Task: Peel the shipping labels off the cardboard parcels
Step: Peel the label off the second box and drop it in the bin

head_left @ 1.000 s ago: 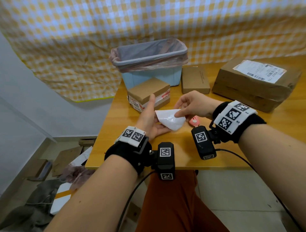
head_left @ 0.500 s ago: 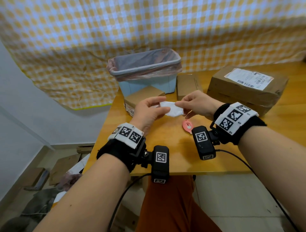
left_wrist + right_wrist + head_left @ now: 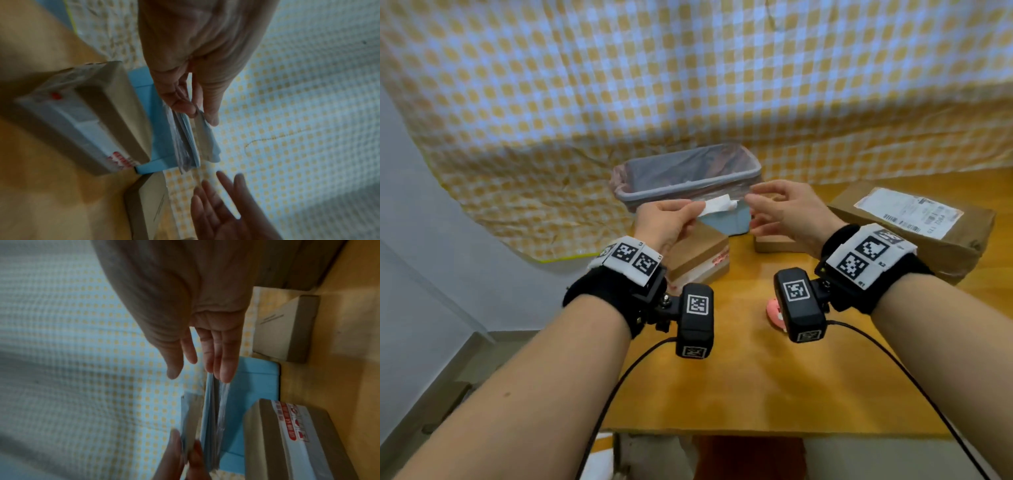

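The left hand (image 3: 666,222) is pinching the peeled label (image 3: 717,205); the right hand (image 3: 787,212) is hanging open. Only the head view is showing the big parcel's label (image 3: 907,212).

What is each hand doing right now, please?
Left hand: pinches the folded label.
Right hand: open, holding nothing.

Pink object (image 3: 774,310) half hidden behind wrist camera; label print (image 3: 909,213) unreadable.

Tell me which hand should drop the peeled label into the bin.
Left. The left hand already pinches the peeled label right at the rim of the lined bin, while the right hand is open, holding nothing, beside it.
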